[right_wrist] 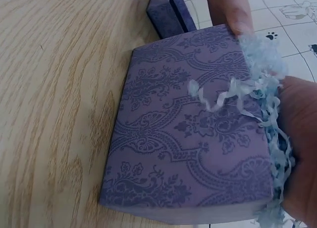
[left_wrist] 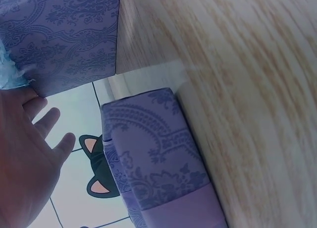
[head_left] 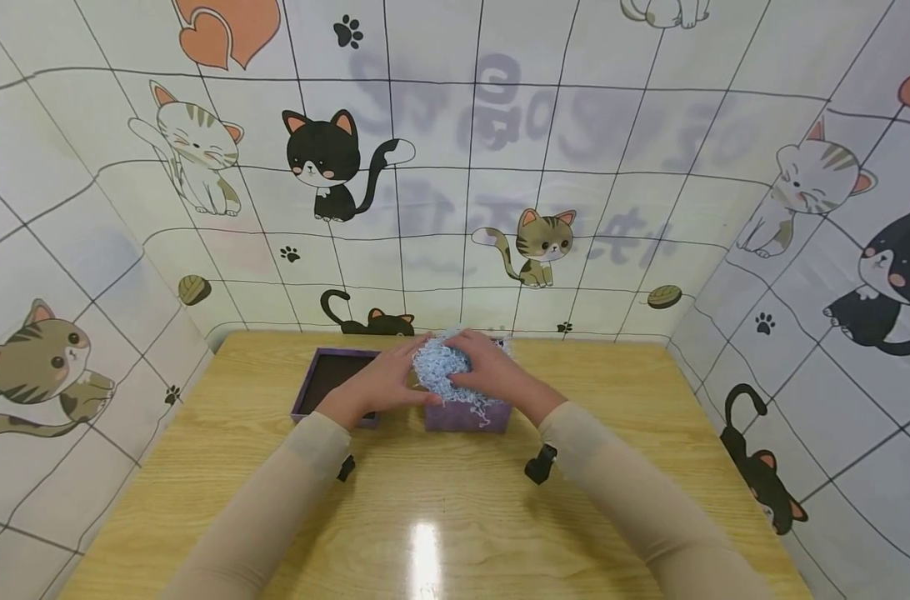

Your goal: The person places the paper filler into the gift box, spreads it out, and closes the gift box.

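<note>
A purple patterned box [head_left: 466, 418] stands on the table, heaped with light blue shredded paper [head_left: 436, 364] above its rim. My left hand [head_left: 383, 379] lies against the heap's left side, its thumb near the box's front left corner. In the left wrist view, the fingers [left_wrist: 47, 121] look spread and only loosely bent beside the box. My right hand [head_left: 492, 371] curves over the paper from the right, with strands between thumb and fingers. Loose strands [right_wrist: 233, 94] trail over the box's patterned side in the right wrist view.
Left of the box lies a shallow purple box lid [head_left: 297, 408] with a dark inside, partly behind my left hand. The wooden table [head_left: 440, 508] meets a cloth backdrop [head_left: 432, 250] printed with cats, behind and at both sides.
</note>
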`<state>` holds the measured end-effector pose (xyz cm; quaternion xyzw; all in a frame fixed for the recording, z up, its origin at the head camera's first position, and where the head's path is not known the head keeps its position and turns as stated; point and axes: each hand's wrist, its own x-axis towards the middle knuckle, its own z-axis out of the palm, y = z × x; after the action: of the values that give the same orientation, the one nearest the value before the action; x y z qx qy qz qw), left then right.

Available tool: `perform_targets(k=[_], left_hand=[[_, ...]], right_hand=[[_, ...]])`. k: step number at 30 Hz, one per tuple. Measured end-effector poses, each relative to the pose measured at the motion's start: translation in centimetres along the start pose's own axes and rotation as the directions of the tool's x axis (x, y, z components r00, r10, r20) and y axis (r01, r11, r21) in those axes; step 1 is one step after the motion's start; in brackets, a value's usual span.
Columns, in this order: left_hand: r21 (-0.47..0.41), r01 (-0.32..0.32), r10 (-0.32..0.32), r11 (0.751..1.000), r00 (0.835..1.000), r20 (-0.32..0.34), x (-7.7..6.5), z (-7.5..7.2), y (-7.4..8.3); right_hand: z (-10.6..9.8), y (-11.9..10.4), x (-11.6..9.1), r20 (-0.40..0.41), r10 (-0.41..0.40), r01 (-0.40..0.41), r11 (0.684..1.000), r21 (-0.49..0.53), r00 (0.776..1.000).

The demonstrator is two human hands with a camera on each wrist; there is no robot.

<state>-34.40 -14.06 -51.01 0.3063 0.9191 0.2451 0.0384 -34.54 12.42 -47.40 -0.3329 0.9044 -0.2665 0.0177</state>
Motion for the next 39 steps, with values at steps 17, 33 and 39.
perform_targets(k=[17, 33, 39], left_hand=[[0.040, -0.026, 0.025, 0.999, 0.999, 0.023, 0.1, -0.1, 0.0], [0.012, -0.018, 0.017, 1.000, 0.999, 0.035, -0.1, -0.3, 0.1], [0.027, -0.012, 0.011, 1.000, 0.999, 0.039, -0.1, -0.4, 0.3]], right_hand=[[-1.8, -1.4, -0.2, 0.094, 0.052, -0.036, 0.984, -0.172, 0.994], [0.4, -1.6, 1.7, 0.301, 0.174, -0.085, 0.955, -0.286, 0.938], [-1.3, -1.4, 0.9, 0.270, 0.112, -0.054, 0.975, -0.214, 0.956]])
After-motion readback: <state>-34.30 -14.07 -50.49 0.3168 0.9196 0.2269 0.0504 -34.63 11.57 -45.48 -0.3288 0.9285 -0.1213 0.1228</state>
